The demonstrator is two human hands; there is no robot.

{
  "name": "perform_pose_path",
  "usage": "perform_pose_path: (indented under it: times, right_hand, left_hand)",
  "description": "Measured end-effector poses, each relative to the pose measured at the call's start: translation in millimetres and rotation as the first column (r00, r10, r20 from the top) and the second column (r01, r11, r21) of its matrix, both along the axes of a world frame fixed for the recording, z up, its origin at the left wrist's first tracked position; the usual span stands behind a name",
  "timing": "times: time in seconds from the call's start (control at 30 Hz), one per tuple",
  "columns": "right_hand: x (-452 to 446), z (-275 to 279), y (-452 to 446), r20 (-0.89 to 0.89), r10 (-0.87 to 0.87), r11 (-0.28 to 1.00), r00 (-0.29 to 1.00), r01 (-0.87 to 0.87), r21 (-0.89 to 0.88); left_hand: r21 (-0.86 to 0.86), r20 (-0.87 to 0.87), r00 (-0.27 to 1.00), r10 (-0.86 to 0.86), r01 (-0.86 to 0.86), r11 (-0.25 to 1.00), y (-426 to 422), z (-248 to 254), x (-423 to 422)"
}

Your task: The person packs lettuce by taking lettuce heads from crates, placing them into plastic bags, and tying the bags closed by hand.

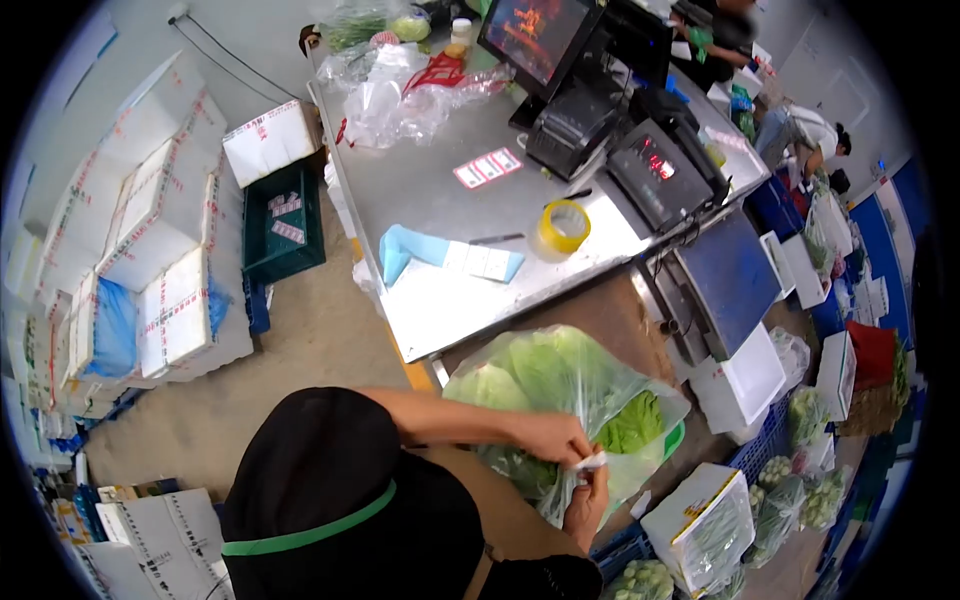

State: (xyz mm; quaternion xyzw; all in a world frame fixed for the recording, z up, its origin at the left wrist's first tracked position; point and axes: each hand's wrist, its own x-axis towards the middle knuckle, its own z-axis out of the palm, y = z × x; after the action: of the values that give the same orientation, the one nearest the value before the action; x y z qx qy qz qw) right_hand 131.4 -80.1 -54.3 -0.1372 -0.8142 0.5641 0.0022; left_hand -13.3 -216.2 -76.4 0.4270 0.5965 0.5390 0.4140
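A large clear plastic bag full of green leafy vegetables lies below the metal table's front edge. My left hand reaches across it from the left, its fingers closed on the gathered bag neck. Just below, my right hand pinches the same gathered plastic. A small white piece shows between the hands; whether it is plastic or a label, I cannot tell. Part of a green container shows beside the bag.
The metal table holds yellow tape, a blue cloth, labels, plastic bags and a monitor. A scale stands at right. White foam boxes are stacked left. Other people are at upper right.
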Motion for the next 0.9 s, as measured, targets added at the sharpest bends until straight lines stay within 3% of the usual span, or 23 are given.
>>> perform_pose_path:
  times: [0.03,0.07,0.13,0.23,0.33,0.37,0.43,0.47,0.53,0.57,0.6,0.7,0.77,0.9]
  right_hand:
    - [0.8,-1.6,0.5,-0.033,-0.022,0.999,0.999,0.021,-0.035]
    - [4.3,-8.7,3.6,-0.035,-0.058,0.993,0.998,0.054,-0.108]
    - [5.4,-15.1,5.2,-0.084,-0.039,0.999,0.996,0.038,-0.022]
    - [-6.6,1.1,-6.8,-0.101,-0.122,0.979,0.987,0.103,-0.177]
    - [-8.7,-5.2,2.2,-0.017,-0.18,0.96,0.984,0.172,-0.222]
    - [-16.1,3.9,-2.7,0.065,-0.247,0.924,0.967,0.255,-0.286]
    - [-16.2,-9.0,-3.3,0.033,-0.266,0.9,0.963,0.26,-0.35]
    - [-13.0,-13.0,0.1,0.032,-0.199,0.967,0.979,0.201,-0.155]
    - [-3.9,-24.7,0.4,-0.022,-0.07,0.996,0.997,0.069,-0.047]
    - [-2.6,-25.7,-4.9,-0.139,-0.002,0.997,0.99,0.013,0.077]
    - [-4.1,-27.9,-9.8,-0.261,0.103,0.976,0.96,-0.047,0.213]
    - [-5.4,-26.4,-11.5,-0.208,0.233,0.875,0.95,-0.112,0.47]
    - [-5.2,-24.1,-13.8,-0.258,0.207,0.903,0.944,-0.082,0.422]
    - [-11.3,-20.2,-10.0,-0.239,0.167,0.942,0.957,-0.083,0.324]
  left_hand:
    - [0.012,-0.179,0.984,0.003,-0.001,1.0,0.0,11.4,-0.8]
    - [0.158,-0.323,0.944,0.07,-0.019,0.987,1.5,15.4,2.8]
    - [-0.029,-0.479,0.874,0.074,-0.1,0.995,-3.9,41.3,3.4]
    - [0.085,-0.632,0.774,0.031,0.029,0.996,9.4,21.2,-16.3]
    - [0.29,-0.639,0.704,0.309,-0.151,0.945,14.7,7.1,-16.5]
    - [0.175,-0.699,0.664,0.265,-0.201,0.964,17.7,-2.1,-13.4]
    - [0.293,-0.739,0.542,0.4,-0.276,0.915,17.3,-20.6,-19.5]
    - [0.279,-0.75,0.524,0.403,-0.303,0.911,19.1,-31.9,-20.3]
    - [0.246,-0.745,0.51,0.43,-0.389,0.888,23.7,-30.0,-18.5]
    - [0.285,-0.676,0.558,0.481,-0.403,0.87,31.6,-32.2,-20.2]
    - [0.272,-0.648,0.577,0.497,-0.433,0.859,37.9,-33.3,-17.4]
    - [0.304,-0.596,0.614,0.517,-0.423,0.853,59.7,-41.9,-14.5]
    - [0.387,-0.569,0.633,0.525,-0.358,0.85,61.1,-27.3,-15.3]
    - [0.551,-0.686,0.56,0.465,-0.018,0.834,63.5,0.2,-30.8]
